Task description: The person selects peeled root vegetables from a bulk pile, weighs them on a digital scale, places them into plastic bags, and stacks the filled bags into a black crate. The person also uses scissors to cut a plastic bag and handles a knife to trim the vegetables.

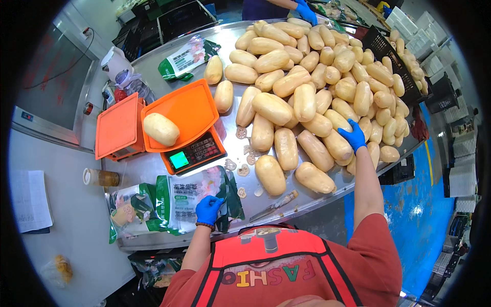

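Note:
Peeled lotus root sections [304,103] lie in a large heap on a steel table. My right hand [353,135], in a blue glove, reaches onto the heap's right side with fingers spread over a root; whether it grips one is unclear. My left hand [209,209], also gloved, rests on a printed plastic bag [188,195] near the front edge; its fingertips are bent at the bag's dark end, and a firm hold cannot be made out. One lotus root [161,129] lies on the orange tray [188,103] of a digital scale [195,152]. A knife [273,207] lies near the front edge.
Thin lotus slices [243,170] are scattered mid-table. Left are a second orange-topped scale [117,124], a white jug [116,63] and a lidded cup [101,177]. Another bag [190,57] lies at the back. A black crate [391,63] holds more roots. A co-worker's gloved hands [305,12] are opposite.

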The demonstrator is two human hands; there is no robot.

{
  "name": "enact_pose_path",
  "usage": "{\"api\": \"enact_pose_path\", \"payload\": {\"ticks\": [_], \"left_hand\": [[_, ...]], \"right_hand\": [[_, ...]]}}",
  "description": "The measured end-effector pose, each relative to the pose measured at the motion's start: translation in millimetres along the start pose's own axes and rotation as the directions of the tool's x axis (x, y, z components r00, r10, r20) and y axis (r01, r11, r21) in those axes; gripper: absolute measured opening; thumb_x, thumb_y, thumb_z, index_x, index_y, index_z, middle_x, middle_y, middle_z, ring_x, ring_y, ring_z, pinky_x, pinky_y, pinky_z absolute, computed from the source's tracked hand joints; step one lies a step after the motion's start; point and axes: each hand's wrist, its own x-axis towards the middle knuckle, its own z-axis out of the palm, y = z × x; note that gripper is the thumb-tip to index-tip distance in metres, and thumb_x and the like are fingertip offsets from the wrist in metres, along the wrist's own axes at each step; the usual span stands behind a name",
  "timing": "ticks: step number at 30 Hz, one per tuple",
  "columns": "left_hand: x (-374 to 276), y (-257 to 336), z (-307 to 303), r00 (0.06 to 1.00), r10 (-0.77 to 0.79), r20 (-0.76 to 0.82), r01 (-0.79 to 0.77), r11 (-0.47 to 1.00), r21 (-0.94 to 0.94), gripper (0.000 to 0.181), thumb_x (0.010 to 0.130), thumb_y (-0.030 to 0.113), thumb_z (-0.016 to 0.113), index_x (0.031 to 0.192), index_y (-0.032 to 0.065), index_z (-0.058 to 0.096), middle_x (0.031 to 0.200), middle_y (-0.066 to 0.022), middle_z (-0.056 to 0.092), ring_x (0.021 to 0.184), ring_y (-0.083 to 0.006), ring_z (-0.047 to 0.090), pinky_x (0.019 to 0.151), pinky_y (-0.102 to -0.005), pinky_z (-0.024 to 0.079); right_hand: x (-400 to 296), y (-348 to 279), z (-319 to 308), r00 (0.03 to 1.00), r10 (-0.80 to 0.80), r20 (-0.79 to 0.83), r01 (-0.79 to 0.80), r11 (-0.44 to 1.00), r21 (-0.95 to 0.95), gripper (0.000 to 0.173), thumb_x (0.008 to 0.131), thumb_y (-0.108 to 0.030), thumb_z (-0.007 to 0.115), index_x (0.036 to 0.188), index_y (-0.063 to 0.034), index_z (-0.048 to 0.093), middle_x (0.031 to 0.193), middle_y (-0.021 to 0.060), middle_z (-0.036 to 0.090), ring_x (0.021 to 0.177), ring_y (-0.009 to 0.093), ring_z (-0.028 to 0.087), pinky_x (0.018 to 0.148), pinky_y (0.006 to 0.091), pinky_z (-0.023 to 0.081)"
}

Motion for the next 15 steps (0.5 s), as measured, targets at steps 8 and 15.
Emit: {"api": "enact_pose_path", "payload": {"ticks": [8, 15], "left_hand": [[-0.2, 17.6, -1.9, 0.998, -0.008, -0.062, 0.007, 1.0, -0.03, 0.017, 0.071, 0.019, 0.074, 0.072, 0.0047, 0.064, 0.063, -0.0044, 0.061, 0.056, -0.0086, 0.054, 0.054, -0.0242, 0.044], [1.7, 21.1, -0.5, 0.997, 0.035, -0.063, -0.034, 0.999, 0.025, 0.016, 0.072, 0.016, 0.073, 0.072, 0.0036, 0.064, 0.065, -0.0052, 0.063, 0.057, -0.0083, 0.055, 0.055, -0.0238, 0.045]], "right_hand": [[58.9, 88.7, 3.7, 0.973, 0.227, -0.031, -0.198, 0.902, 0.383, 0.044, 0.076, -0.036, 0.067, 0.102, -0.0009, 0.059, 0.084, 0.0076, 0.06, 0.068, 0.015, 0.054, 0.057, 0.0261, 0.043], [86.7, 88.0, 25.2, 0.969, 0.214, -0.126, -0.141, 0.893, 0.428, 0.081, 0.069, -0.033, 0.074, 0.13, 0.0024, 0.034, 0.125, 0.0168, 0.046, 0.108, 0.026, 0.05, 0.09, 0.0353, 0.042]]}}
